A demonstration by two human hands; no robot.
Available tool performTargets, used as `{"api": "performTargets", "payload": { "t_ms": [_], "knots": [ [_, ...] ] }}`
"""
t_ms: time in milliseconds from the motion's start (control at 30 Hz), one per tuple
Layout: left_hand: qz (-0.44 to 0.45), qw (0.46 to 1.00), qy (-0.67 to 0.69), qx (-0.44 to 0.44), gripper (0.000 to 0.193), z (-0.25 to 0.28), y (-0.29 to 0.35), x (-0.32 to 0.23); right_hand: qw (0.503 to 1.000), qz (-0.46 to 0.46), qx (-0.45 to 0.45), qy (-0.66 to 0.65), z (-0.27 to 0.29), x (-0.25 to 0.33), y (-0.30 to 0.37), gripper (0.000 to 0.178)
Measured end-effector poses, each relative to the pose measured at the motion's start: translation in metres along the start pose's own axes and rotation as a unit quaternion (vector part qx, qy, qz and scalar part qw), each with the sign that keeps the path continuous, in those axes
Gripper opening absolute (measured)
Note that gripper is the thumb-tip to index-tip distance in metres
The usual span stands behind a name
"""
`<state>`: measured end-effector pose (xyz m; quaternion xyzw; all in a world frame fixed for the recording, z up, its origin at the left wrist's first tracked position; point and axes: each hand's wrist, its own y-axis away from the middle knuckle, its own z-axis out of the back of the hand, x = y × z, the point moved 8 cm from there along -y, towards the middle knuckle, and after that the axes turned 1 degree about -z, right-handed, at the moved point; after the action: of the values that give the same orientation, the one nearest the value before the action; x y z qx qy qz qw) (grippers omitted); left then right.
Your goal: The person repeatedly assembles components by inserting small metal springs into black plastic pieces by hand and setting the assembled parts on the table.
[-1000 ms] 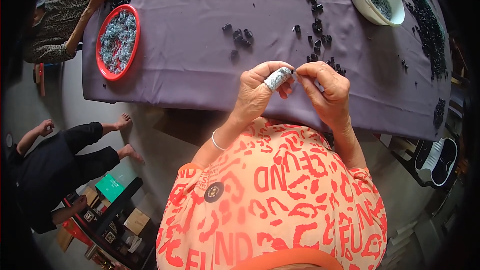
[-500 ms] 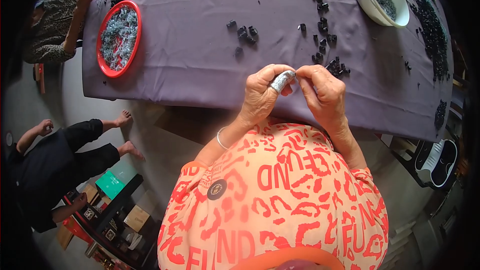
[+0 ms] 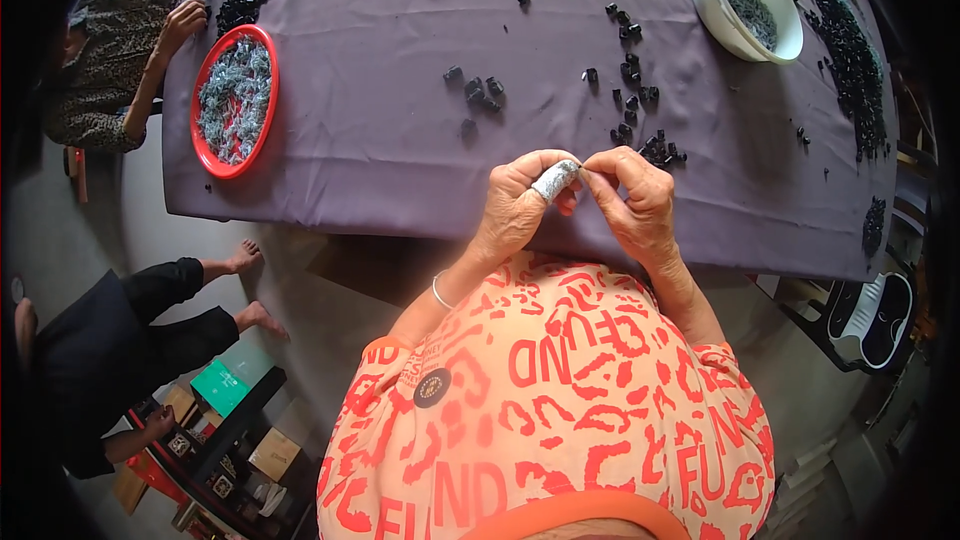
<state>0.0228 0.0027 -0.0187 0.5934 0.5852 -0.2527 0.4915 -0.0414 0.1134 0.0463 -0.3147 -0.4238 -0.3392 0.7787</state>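
Just over the table's near edge, my two hands meet fingertip to fingertip. My left hand [image 3: 512,202] is closed in a pinch, its thumb covered by a silvery-white wrap [image 3: 555,180]. Thumb and forefinger of my right hand [image 3: 640,202] press together at the tip of that wrap. Whatever lies between the fingertips is too small to make out. A cluster of small black plastic parts [image 3: 660,150] lies just beyond my right hand, and a line of similar parts [image 3: 629,70] runs away from it. Further left sits a small group of black pieces [image 3: 483,92].
A red basket [image 3: 272,100] of clear, greyish small pieces stands at the left. At the far right is a white bowl [image 3: 705,10] with similar pieces. Black parts heap along the far and right sides of the purple tablecloth [image 3: 380,140]. Two people are at the left.
The whole view has shifted, so table and hands appear slightly lower. My hands keep the same pinch with small finger movements. The far-left person's hands have moved by the black heap.
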Motion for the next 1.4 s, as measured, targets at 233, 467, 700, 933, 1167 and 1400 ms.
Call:
{"api": "performTargets", "payload": {
  "t_ms": [233,467,700,933,1167,1400],
  "knots": [
    [0.057,0.988,0.144,-0.009,0.016,0.010,-0.004,0.010,0.999,-0.019,-0.027,0.034,0.017,-0.015,-0.031,0.009],
    [0.049,0.976,0.210,-0.009,0.016,0.009,-0.009,0.015,0.906,0.054,-0.083,0.412,-0.002,-0.038,-0.066,0.019],
    [0.048,0.978,0.205,0.008,0.016,0.010,-0.009,0.019,0.954,0.051,-0.080,0.285,0.011,-0.024,-0.049,0.019],
    [0.042,0.981,0.192,0.000,0.016,0.011,-0.011,0.016,0.957,-0.170,-0.052,-0.231,0.013,-0.047,-0.023,0.022],
    [0.024,0.986,0.164,-0.021,0.016,0.014,-0.009,0.014,0.931,-0.162,-0.044,-0.325,0.004,-0.040,-0.011,0.021],
    [-0.014,0.991,0.133,-0.017,0.018,0.010,-0.001,-0.002,0.927,-0.160,-0.021,-0.340,0.000,-0.035,0.002,0.018]
  ]
}}
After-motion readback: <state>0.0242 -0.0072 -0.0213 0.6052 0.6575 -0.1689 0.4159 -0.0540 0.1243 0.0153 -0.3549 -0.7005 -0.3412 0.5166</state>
